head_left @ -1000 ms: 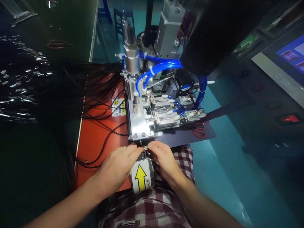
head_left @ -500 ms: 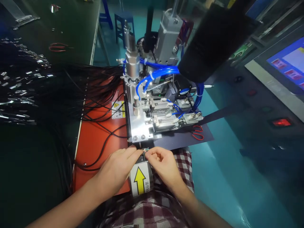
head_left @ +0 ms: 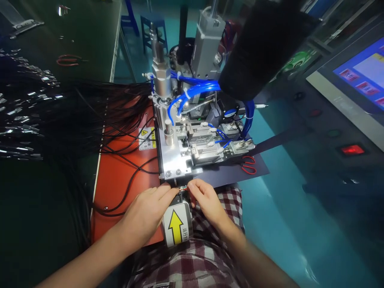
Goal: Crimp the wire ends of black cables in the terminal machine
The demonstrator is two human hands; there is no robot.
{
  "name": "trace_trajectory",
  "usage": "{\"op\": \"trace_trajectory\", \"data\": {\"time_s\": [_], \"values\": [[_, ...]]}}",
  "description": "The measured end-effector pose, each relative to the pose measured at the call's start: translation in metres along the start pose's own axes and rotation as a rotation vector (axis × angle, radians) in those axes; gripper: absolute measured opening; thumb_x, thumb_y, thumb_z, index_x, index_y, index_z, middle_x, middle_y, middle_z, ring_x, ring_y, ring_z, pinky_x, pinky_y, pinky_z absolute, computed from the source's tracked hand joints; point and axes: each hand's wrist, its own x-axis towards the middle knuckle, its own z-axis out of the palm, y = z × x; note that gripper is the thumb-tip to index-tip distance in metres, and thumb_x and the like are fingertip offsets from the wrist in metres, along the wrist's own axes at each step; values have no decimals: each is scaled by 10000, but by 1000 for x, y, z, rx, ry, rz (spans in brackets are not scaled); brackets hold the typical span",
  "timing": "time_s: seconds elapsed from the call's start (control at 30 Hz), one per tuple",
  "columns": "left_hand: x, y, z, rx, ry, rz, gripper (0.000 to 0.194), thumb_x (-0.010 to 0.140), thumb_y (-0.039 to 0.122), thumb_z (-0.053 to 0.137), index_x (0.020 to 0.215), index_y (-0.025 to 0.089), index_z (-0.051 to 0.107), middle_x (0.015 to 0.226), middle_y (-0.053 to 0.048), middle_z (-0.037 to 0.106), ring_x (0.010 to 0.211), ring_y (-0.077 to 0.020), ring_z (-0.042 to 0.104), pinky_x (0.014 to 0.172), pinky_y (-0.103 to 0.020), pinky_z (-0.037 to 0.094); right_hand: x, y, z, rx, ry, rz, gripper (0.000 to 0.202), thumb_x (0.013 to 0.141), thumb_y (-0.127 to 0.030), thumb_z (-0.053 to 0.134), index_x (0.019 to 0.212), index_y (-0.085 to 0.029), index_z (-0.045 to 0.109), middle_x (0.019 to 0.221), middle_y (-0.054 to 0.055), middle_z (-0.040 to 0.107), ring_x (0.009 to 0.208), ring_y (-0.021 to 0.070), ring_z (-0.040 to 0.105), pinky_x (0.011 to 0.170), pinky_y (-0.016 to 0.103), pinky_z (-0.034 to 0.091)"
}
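Small coloured wires [head_left: 183, 188] show between the fingertips of my two hands, at the front edge of a metal machine [head_left: 175, 158]. My left hand [head_left: 151, 204] is closed on the wires from the left, its fingers over a small black block [head_left: 179, 199]. From the right, my right hand [head_left: 205, 198] pinches the wire ends between thumb and finger. Below the fingertips is a white label with a yellow arrow [head_left: 176, 226]. Black cables [head_left: 129, 184] run over the orange plate [head_left: 117, 192] left of my left hand.
Red-handled scissors [head_left: 249, 165] lie on the dark plate right of the machine. Bundled black cables with shiny ends [head_left: 27, 108] and red-handled pliers [head_left: 69, 60] are on the table at left. A screen [head_left: 363, 76] and a lit red switch [head_left: 352, 149] stand at right.
My right hand has shifted slightly up and its fingers have changed their hold, with a red wire now showing at the fingertips. The whole view has moved a little.
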Motion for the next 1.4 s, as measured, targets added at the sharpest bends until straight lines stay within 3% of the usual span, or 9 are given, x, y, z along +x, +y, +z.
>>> {"op": "trace_trajectory", "data": {"time_s": [0.37, 0.57, 0.73, 0.93, 1.17, 1.3, 1.4], "values": [[-1, -3, 2, -26, -5, 8, 297, 842, 54, 443, 1102, 131, 564, 885, -83, 647, 751, -209, 627, 637, -326, 533, 1, 5, 14, 83, 40, -40, 288, 872, -442, 500, 729, -194, 462, 582, -65, 439, 473, 93, 448, 452, 216, 361], [-1, -2, 0, -40, -2, 7, 296, 854, 62, 415, 1098, 128, 568, 856, -79, 642, 738, -198, 621, 630, -315, 532, 2, 0, 11, 132, -19, -17, 283, 830, -434, 554, 712, -194, 461, 561, -66, 443, 440, 85, 390, 438, 216, 318], [-1, -2, -1, -45, 8, 12, 292, 863, 71, 401, 1094, 121, 572, 867, -81, 641, 763, -185, 614, 647, -292, 524, 0, 2, 11, -27, 86, -92, 256, 869, -390, 518, 710, -197, 466, 577, -57, 414, 494, 98, 378, 458, 214, 312], [0, -3, 0, -19, -4, 4, 255, 876, 65, 372, 989, 131, 590, 832, -72, 636, 729, -181, 598, 643, -289, 498, -1, 1, 10, -86, 104, -79, 244, 867, -378, 521, 706, -200, 475, 585, -50, 450, 502, 104, 403, 467, 218, 322], [-2, 12, -4, 256, -5, -12, 298, 814, 54, 457, 1080, 109, 580, 930, -123, 602, 795, -256, 526, 648, -382, 471, 6, -2, 10, 273, -49, 89, 321, 769, -450, 606, 662, -182, 465, 525, -76, 425, 424, 67, 333, 449, 212, 258], [-3, 20, -3, 112, -139, -98, 405, 783, 28, 465, 1179, 92, 511, 986, -114, 575, 822, -235, 496, 688, -369, 484, 6, -5, 10, 289, -80, 76, 358, 757, -478, 615, 637, -182, 454, 505, -80, 419, 429, 67, 331, 461, 216, 244], [-3, 18, -2, -4, -150, -176, 355, 839, 71, 429, 1174, 146, 519, 995, -86, 570, 828, -214, 493, 692, -340, 487, 6, -5, 10, 280, -89, 62, 368, 763, -496, 606, 640, -186, 451, 481, -81, 419, 433, 76, 332, 463, 222, 245]]}}
